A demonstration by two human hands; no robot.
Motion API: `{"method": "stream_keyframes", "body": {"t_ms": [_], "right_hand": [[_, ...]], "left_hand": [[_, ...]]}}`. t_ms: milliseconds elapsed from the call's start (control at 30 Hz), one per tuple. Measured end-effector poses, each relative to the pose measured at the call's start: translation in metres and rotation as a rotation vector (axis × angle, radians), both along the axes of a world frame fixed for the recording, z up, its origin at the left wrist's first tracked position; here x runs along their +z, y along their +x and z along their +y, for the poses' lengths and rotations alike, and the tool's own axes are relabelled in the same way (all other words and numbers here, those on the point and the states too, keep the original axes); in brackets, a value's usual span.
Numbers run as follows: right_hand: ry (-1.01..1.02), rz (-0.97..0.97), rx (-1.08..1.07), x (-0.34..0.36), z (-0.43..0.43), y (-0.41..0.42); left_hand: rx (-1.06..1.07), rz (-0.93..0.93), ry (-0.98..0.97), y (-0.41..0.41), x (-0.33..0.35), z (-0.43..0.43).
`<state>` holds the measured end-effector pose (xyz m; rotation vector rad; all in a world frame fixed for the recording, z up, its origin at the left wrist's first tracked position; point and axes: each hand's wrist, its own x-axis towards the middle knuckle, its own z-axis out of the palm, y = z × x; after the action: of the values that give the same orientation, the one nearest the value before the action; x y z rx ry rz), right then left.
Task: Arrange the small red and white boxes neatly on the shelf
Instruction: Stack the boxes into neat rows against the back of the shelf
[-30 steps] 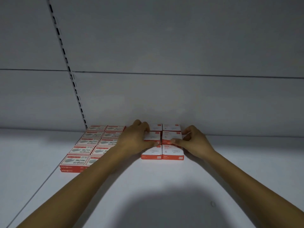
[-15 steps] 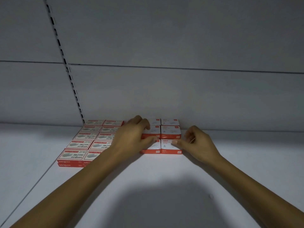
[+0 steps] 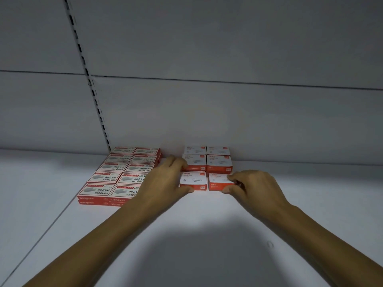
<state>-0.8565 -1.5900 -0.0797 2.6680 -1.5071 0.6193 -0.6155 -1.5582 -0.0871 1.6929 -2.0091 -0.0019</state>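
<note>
Several small red and white boxes stand in two columns against the shelf's back wall. My left hand (image 3: 165,180) lies along the left side of the front left box (image 3: 193,181), thumb at its front lower corner, fingers reaching the box behind (image 3: 194,162). My right hand (image 3: 251,186) pinches the right end of the front right box (image 3: 217,182), fingers on top and thumb at its front edge. The middle right box (image 3: 219,163) and two back boxes (image 3: 207,150) stand free.
A block of larger red and white staple boxes (image 3: 116,177) lies to the left, stacked two high, touching my left forearm's side. The white shelf (image 3: 207,235) stretches toward me. A slotted upright (image 3: 91,83) runs up the grey back wall.
Both hands came back from the middle row to the front row. The right hand now pinches the front right box; the left thumb sits at the front left box's corner.
</note>
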Motion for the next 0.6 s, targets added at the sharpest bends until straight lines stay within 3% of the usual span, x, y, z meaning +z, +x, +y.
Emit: {"method": "stream_keyframes", "body": {"t_ms": [233, 467, 600], "right_hand": [[-0.19, -0.076, 0.148, 0.027, 0.014, 0.026], [-0.091, 0.022, 0.087, 0.009, 0.004, 0.07], [-0.025, -0.072, 0.063, 0.004, 0.004, 0.066]], "left_hand": [[0.0, 0.064, 0.095, 0.0, 0.006, -0.002], [-0.094, 0.087, 0.193, 0.005, 0.012, -0.014], [-0.1, 0.139, 0.175, 0.007, 0.013, -0.012]]}}
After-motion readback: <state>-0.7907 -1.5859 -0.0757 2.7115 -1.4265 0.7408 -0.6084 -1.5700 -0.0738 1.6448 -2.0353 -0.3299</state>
